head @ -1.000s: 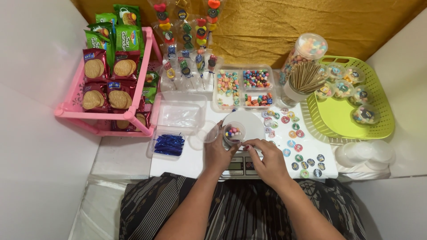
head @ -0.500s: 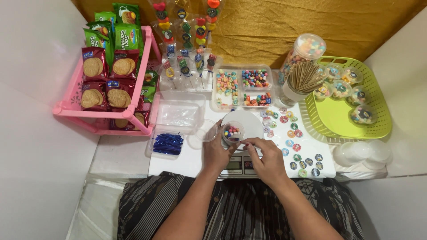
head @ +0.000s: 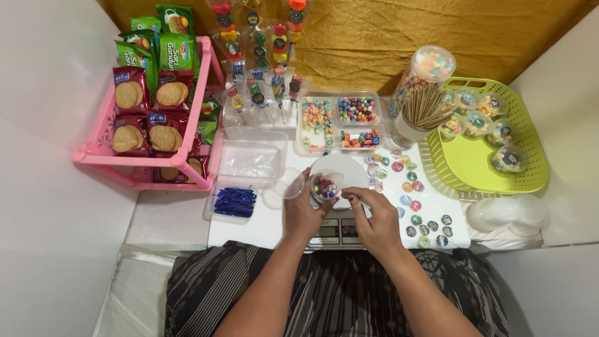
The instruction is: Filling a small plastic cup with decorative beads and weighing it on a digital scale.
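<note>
Compared with a second ago, the left hand is still gripping the small clear cup of candies over the scale, while the right hand is pinching its rim, so little is changing.

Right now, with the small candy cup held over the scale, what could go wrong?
The left hand holds the open cup of candies tilted above the white scale plate, so candies could spill out. The right hand works close to the loose round stickers and might sweep some off the table edge. The loose clear lid beside the cup could get knocked away.
</note>
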